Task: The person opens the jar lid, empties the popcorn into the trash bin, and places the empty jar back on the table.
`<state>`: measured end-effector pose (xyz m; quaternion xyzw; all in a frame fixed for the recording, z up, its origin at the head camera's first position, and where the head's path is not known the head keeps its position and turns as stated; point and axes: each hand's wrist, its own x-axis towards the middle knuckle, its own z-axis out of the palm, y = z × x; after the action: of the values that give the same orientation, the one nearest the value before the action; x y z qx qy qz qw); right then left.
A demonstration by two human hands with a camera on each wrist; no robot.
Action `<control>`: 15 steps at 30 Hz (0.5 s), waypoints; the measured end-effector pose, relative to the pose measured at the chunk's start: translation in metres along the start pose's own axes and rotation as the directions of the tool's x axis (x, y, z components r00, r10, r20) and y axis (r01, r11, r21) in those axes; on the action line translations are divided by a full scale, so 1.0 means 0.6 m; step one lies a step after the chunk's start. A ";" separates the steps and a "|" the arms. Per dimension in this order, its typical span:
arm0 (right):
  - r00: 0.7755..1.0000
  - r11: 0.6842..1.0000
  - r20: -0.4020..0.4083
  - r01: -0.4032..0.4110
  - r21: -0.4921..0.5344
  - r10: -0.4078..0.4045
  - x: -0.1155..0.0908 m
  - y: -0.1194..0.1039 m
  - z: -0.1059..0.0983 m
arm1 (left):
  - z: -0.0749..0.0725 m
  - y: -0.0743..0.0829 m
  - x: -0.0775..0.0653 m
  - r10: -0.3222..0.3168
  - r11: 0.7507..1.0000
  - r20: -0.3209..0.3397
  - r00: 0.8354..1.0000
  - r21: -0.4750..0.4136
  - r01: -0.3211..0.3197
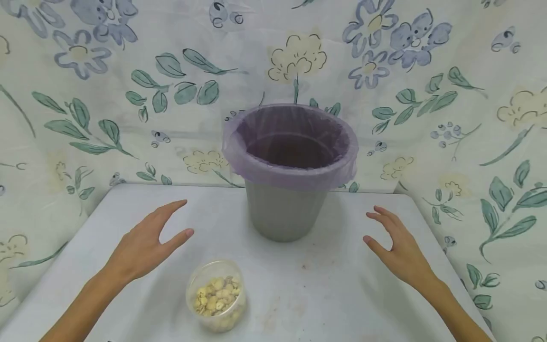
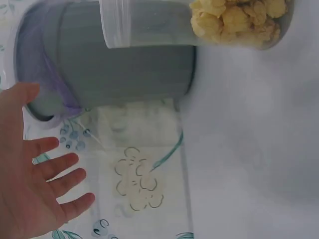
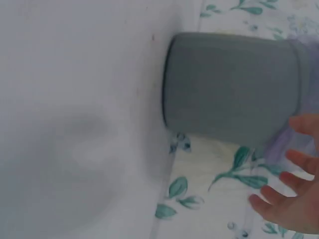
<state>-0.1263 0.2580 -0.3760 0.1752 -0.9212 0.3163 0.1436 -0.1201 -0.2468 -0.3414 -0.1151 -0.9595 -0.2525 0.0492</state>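
across the back and down both sides, we see white cloth printed with blue flowers, pale yellow blooms and green leaves. it surrounds a white table. near the table's back edge, around its middle, a grey waste bin stands upright. a translucent purple bin liner lines it and folds down over its rim. on either side, apart from the bin, we see a person's bare hands above the table: the left hand is spread, thumb parted from the fingers, and the right hand is spread too, its fingers lightly bent. in front of the bin and to its left, near the left hand, a clear plastic tub sits upright, partly filled with yellow popcorn. small brownish specks dot the tabletop.
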 end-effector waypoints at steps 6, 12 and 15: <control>0.998 0.981 0.062 -0.025 0.194 0.013 -0.011 -0.025 0.025 | 0.008 -0.006 -0.013 0.060 0.977 0.018 0.998 -0.204 -0.055; 0.996 0.966 0.089 -0.010 0.258 -0.014 -0.019 -0.044 0.045 | 0.025 -0.014 -0.025 0.167 0.963 0.043 0.985 -0.221 -0.154; 0.995 0.959 0.097 0.000 0.282 -0.029 -0.020 -0.049 0.056 | 0.035 -0.020 -0.031 0.215 0.949 0.037 0.976 -0.245 -0.200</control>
<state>-0.1085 0.2178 -0.3900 0.2163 -0.8715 0.4340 0.0733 -0.1056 -0.2506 -0.3681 -0.2285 -0.9056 -0.3560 0.0309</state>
